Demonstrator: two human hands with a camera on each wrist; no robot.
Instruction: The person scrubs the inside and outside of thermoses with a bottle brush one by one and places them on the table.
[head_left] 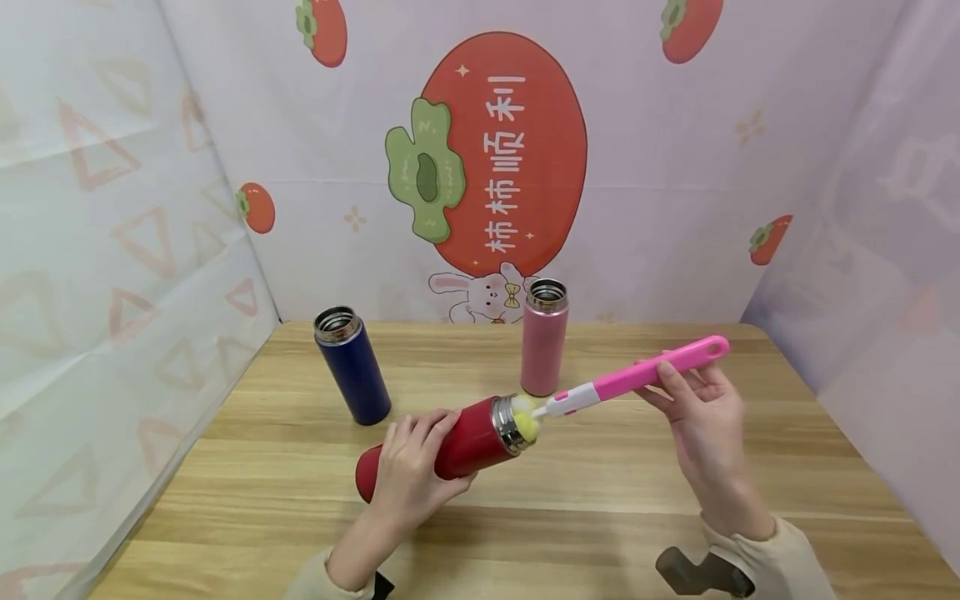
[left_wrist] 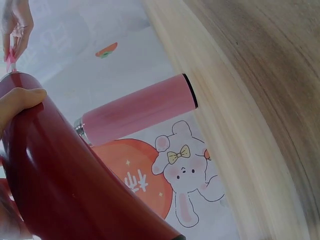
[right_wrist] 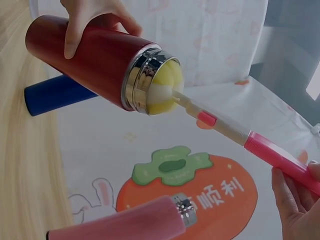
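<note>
My left hand grips a red flask tilted above the table, its steel mouth pointing right. My right hand holds the pink handle of a bottle brush. The brush's yellow sponge head sits in the flask's mouth, half showing. In the right wrist view the red flask, the sponge and the brush handle are plain, with my right fingers under the handle. In the left wrist view the red flask fills the lower left beside my left thumb.
A dark blue flask stands open on the wooden table to the left. A pink flask stands open at the back centre. Patterned fabric walls close in the table on three sides.
</note>
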